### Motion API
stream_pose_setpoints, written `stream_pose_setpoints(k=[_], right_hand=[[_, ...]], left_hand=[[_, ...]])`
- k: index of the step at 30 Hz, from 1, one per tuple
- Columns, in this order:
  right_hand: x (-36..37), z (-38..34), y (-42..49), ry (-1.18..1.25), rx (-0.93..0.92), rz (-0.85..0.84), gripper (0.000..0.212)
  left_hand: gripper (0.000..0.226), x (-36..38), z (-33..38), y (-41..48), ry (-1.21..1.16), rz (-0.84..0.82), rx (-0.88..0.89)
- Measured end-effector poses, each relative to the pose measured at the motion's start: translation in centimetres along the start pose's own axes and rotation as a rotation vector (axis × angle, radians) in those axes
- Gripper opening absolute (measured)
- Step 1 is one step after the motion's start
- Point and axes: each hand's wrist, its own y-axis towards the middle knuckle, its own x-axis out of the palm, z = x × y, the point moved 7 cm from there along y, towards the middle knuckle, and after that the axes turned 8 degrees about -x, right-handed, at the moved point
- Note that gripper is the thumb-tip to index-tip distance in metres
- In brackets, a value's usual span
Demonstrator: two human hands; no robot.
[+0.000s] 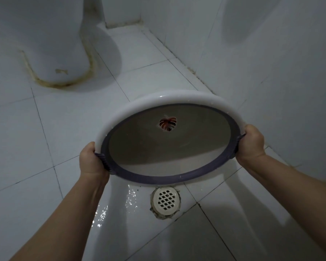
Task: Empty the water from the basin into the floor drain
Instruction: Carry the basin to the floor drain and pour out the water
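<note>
Both hands clamped on the rim, one to each side: the left hand (91, 160) is wrapped around a ribbed dark purple handle tab, fingers curled under and out of sight, and the right hand (251, 144) grips the matching tab across from it, knuckles toward the camera. Between them hangs the basin (167, 146), a round plastic tub with a smooth, glossy white rolled rim and a matte dark purple band running around the inside of the lip. It is tipped steeply toward the person, mouth facing the camera, near edge low. Its inner surface looks smooth and greyish, and on the bottom sits a small leaf-shaped decoration (167, 124) in red and white. No pooled water shows inside the bowl.

Just under the low edge of the basin lies the floor drain (166, 201), a round cream plastic cover pierced with a lattice of diamond-shaped holes, set in a rough, chipped ring of grout. Glossy white floor tiles (45, 147) spread out with thin dark joints, and wet glints and droplets (119, 206) shine on the tile left of the drain. Far left at the back stands a white ceramic toilet base (60, 53), smooth and curved, with yellow-brown staining along its floor seal. White tiled wall (271, 63) rises on the right.
</note>
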Motion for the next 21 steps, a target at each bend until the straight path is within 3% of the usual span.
stream_pose_setpoints(k=[10, 17, 21], right_hand=[[0.3, 0.1, -0.4, -0.021, -0.026, -0.096, 0.035], [-0.7, 0.1, -0.9, -0.124, -0.051, -0.055, 0.019], [-1.3, -0.6, -0.7, -0.165, -0.054, -0.012, 0.025]], left_hand=[[0.061, -0.4, 0.6, -0.4, 0.025, 0.021, 0.035], [0.068, 0.7, 1.7, -1.4, 0.051, 0.005, 0.092], [0.068, 1.0, 1.6, -1.6, 0.045, -0.012, 0.086]])
